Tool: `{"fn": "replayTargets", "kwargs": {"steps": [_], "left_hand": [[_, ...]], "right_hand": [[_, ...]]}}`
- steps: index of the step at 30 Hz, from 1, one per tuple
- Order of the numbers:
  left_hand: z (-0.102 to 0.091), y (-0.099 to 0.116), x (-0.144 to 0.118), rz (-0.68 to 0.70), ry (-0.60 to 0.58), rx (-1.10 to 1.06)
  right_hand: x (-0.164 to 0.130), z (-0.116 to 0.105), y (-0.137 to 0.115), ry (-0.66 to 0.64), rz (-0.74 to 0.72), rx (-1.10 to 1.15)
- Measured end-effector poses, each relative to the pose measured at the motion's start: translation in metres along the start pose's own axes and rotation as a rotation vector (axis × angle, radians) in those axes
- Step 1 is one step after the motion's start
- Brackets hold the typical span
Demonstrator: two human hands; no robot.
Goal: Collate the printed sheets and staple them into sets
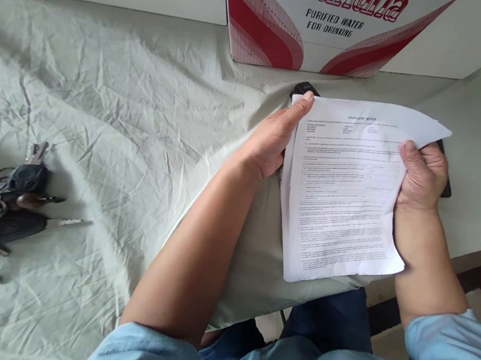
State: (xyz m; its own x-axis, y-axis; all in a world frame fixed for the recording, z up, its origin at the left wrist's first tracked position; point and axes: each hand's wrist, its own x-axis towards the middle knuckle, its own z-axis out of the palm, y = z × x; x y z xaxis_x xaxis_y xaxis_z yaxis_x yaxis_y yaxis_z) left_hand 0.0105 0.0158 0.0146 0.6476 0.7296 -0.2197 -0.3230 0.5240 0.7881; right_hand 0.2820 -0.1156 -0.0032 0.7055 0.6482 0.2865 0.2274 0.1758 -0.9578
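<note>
A small stack of printed sheets (340,200), headed "Overleaf Notes", is held up over the table's near edge. My left hand (274,137) grips its upper left side, the thumb lying on top and the fingers hidden beneath. At the right edge, my right hand (423,171) is closed on the paper with its thumb across the front. The sheets bow a little, and their upper right corner sticks out past my right hand. Partly covered by the paper, a black object (305,89) shows behind its top left corner; a dark edge also shows behind my right hand.
A pale green wrinkled cloth (117,102) covers the table. Several keys on rings with dark fobs (10,212) lie at the left. A red and white Wahaha water carton (333,17) stands at the back right, beside white panels.
</note>
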Motion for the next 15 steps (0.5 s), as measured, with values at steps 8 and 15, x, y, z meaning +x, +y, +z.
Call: {"fn": "replayTargets", "kwargs": {"steps": [8, 15], "left_hand": [[-0.0036, 0.0002, -0.0022, -0.015, -0.046, 0.003], [-0.0017, 0.0042, -0.0052, 0.004, -0.061, 0.023]], "right_hand": [[0.0029, -0.0018, 0.0020, -0.007, -0.021, -0.016], [0.0029, -0.0016, 0.0021, 0.000, -0.027, -0.011]]}}
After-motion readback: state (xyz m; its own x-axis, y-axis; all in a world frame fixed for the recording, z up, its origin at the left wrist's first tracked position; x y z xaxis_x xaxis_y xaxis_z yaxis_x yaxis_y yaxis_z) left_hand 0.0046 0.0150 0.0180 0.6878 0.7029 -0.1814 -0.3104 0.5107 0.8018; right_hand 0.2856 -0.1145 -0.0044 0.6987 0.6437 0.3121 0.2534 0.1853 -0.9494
